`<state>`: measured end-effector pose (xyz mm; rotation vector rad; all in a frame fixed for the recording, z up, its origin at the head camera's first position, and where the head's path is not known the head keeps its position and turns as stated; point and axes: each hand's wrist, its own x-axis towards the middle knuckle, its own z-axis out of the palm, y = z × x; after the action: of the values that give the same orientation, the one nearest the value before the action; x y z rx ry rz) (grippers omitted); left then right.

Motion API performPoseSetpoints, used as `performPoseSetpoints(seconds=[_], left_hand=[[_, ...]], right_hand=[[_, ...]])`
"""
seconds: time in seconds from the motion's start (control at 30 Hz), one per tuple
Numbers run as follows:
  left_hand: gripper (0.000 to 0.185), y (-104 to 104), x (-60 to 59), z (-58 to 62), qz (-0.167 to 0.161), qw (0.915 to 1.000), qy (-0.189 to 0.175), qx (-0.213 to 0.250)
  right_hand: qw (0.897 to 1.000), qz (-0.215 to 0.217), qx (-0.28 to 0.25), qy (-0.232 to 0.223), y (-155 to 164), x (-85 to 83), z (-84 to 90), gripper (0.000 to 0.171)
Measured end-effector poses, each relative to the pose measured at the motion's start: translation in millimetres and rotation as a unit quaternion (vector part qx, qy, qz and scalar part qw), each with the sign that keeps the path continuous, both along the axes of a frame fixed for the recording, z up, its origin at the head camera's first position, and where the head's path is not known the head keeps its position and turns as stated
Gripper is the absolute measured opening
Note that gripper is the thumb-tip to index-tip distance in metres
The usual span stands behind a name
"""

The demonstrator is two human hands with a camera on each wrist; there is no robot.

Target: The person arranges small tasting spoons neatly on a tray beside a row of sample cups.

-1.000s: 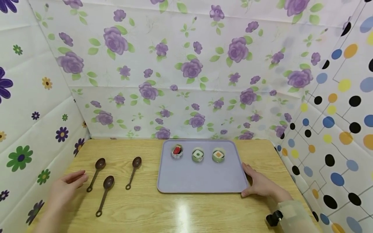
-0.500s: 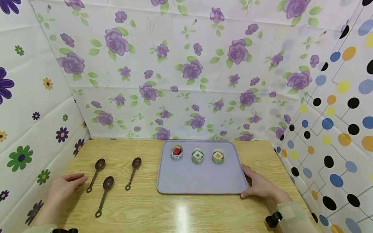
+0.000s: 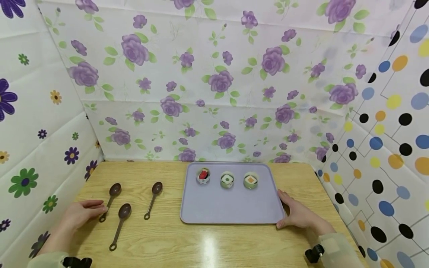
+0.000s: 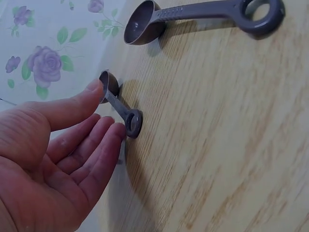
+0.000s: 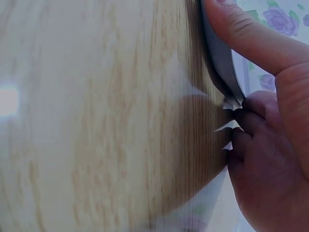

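My left hand (image 3: 82,215) is at the leftmost brown measuring spoon (image 3: 114,191), thumb tip overlapping its handle in the head view. In the left wrist view the thumb and fingers stand apart, with that spoon's ring (image 4: 133,123) beside the fingertips. Two similar spoons lie close by, one nearer the front (image 3: 124,212), one farther right (image 3: 157,188). My right hand (image 3: 298,212) grips the lilac tray (image 3: 231,208) at its front right corner, thumb at the front and fingers along the side. In the right wrist view the thumb (image 5: 256,38) lies against the tray's edge.
Along the tray's back stand three small round sushi-like pieces: one red-topped (image 3: 203,175), one with a green mark (image 3: 227,179), one with an orange mark (image 3: 250,180). The wooden table (image 3: 161,242) meets patterned cloth walls at the back and both sides.
My left hand has moved right, up to the leftmost spoon's handle. The right hand stays at the tray's corner, and the tray and spoons lie as before.
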<state>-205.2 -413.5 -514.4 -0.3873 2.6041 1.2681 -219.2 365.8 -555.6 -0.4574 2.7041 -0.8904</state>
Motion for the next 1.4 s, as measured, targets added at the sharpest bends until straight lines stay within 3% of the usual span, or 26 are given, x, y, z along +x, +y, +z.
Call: performPoseSetpoints(seconds=[0.43, 0.67, 0.9, 1.4], left_hand=[[0.075, 2.1, -6.4, -7.2, 0.001, 0.9999, -0.003, 0.016], [0.074, 4.7, -7.5, -8.7, 0.007, 0.9975, -0.004, 0.070], [0.079, 4.1, -12.8, -12.7, 0.019, 0.9995, -0.016, 0.020], [0.060, 6.7, -16.9, -10.0, 0.026, 0.9995, -0.017, 0.008]], right_hand=[[1.000, 0.002, 0.002, -0.002, 1.7, -0.3, -1.9, 0.140], [1.000, -0.003, 0.001, -0.009, 0.7, 0.9, -1.9, 0.140], [1.000, -0.004, -0.005, -0.001, 2.4, 1.5, -0.6, 0.140], [1.000, 0.005, -0.009, -0.007, 2.7, 1.0, -2.1, 0.138]])
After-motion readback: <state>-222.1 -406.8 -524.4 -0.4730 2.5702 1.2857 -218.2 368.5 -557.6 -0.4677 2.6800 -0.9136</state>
